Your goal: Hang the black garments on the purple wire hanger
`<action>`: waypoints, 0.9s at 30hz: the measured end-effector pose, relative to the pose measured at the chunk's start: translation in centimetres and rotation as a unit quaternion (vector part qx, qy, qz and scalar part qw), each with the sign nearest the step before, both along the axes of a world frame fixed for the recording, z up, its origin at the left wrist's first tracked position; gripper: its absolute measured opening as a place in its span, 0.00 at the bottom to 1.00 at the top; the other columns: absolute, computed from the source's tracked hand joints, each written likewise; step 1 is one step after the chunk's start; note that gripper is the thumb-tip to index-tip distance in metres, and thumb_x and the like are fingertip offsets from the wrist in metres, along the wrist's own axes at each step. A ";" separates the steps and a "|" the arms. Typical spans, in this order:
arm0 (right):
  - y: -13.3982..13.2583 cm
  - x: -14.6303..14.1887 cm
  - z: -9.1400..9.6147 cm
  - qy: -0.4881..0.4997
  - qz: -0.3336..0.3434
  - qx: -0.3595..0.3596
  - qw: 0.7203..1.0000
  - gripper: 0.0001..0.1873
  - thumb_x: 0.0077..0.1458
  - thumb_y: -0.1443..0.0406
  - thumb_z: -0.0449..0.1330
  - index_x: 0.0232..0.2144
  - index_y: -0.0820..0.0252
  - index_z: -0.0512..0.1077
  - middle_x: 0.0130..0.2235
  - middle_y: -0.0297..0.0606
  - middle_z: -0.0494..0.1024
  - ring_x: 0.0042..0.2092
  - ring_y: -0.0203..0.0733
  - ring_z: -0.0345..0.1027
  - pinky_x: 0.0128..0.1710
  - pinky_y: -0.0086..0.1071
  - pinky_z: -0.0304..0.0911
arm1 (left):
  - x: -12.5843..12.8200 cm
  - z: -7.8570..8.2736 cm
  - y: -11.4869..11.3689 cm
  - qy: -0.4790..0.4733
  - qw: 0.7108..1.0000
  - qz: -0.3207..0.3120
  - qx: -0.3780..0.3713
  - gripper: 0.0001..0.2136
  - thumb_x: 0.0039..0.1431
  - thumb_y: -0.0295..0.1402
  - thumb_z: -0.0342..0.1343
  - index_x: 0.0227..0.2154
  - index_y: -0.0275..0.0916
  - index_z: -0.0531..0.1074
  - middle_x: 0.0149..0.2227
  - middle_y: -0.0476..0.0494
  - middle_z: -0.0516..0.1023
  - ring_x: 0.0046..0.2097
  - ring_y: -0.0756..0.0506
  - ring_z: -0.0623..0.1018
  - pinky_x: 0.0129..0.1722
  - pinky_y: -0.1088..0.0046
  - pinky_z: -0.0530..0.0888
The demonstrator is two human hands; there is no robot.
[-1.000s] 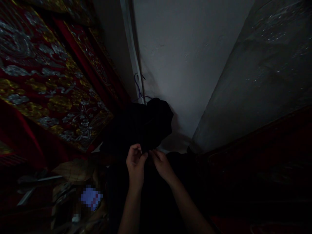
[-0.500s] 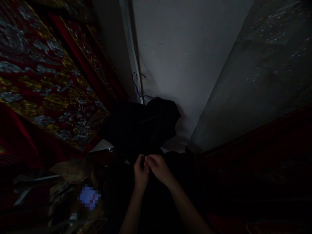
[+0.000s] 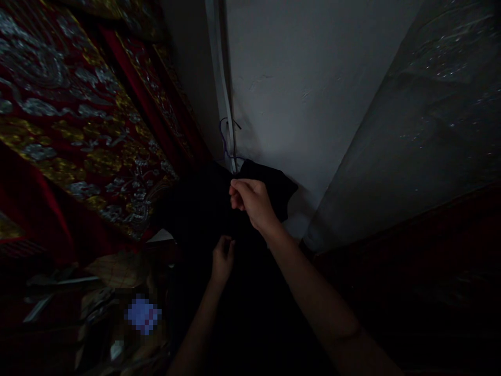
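Observation:
A dark, black cloth (image 3: pixel 195 203) is spread in front of me, its folds mostly lost in shadow. Low on it, my left hand (image 3: pixel 223 261) is closed, with thumb and finger pinching at the fabric. My right hand (image 3: pixel 252 201) is raised above and to the right of the left one, over the far part of the cloth. Its thumb and forefinger are pressed together and the other fingers are curled. Whatever sits in that pinch is too small or too dark to see.
Red fabric with gold and silver embroidery (image 3: pixel 105 151) hangs at left. A pale post (image 3: pixel 225 89) with a purple cord (image 3: pixel 223 133) stands by the grey wall (image 3: pixel 305 83). Clear plastic sheeting (image 3: pixel 410 125) covers the right. Cluttered items and a blurred bluish patch (image 3: pixel 143 314) lie lower left.
My hands were together at the cloth. The right hand has moved up and away, still pinched, while the left has stayed low, shifting slightly. The view has tilted a little.

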State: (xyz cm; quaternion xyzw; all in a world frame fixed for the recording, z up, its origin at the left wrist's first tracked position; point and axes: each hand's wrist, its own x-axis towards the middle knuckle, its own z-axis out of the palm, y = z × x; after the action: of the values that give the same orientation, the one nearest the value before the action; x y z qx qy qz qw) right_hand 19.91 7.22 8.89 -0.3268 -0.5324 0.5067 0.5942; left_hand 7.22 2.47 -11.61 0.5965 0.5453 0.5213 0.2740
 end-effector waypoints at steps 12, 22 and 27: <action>-1.7 0.7 -1.7 -0.122 -0.029 0.091 0.988 0.18 0.61 0.55 0.54 0.24 0.60 0.70 0.17 0.29 0.68 0.20 0.32 0.62 0.23 0.26 0.55 | -0.9 17.8 2.8 0.143 0.949 -0.047 0.276 0.08 0.68 0.33 0.52 0.42 0.40 0.75 0.39 0.44 0.78 0.41 0.47 0.77 0.44 0.70 0.72; -0.9 -1.2 -10.6 -0.130 -0.026 -0.029 0.991 0.19 0.60 0.57 0.55 0.20 0.59 0.69 0.15 0.29 0.65 0.19 0.33 0.58 0.22 0.27 0.52 | -4.5 19.3 3.3 0.028 0.942 0.154 0.296 0.10 0.65 0.39 0.54 0.35 0.38 0.74 0.35 0.48 0.77 0.40 0.47 0.76 0.44 0.71 0.71; -5.5 -1.1 -12.7 -0.019 0.046 -0.057 0.997 0.21 0.58 0.50 0.57 0.22 0.59 0.70 0.16 0.28 0.65 0.18 0.31 0.57 0.22 0.27 0.52 | -10.6 14.7 3.6 -0.439 0.882 0.163 0.055 0.08 0.62 0.27 0.53 0.26 0.39 0.72 0.25 0.52 0.74 0.31 0.51 0.75 0.37 0.77 0.72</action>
State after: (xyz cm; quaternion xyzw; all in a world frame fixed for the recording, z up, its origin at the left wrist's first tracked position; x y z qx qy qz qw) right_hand 18.78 1.68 -3.83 -0.3447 -0.5284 0.5563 0.5408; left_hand -3.42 6.10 3.11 0.2233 0.4292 0.7965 0.3628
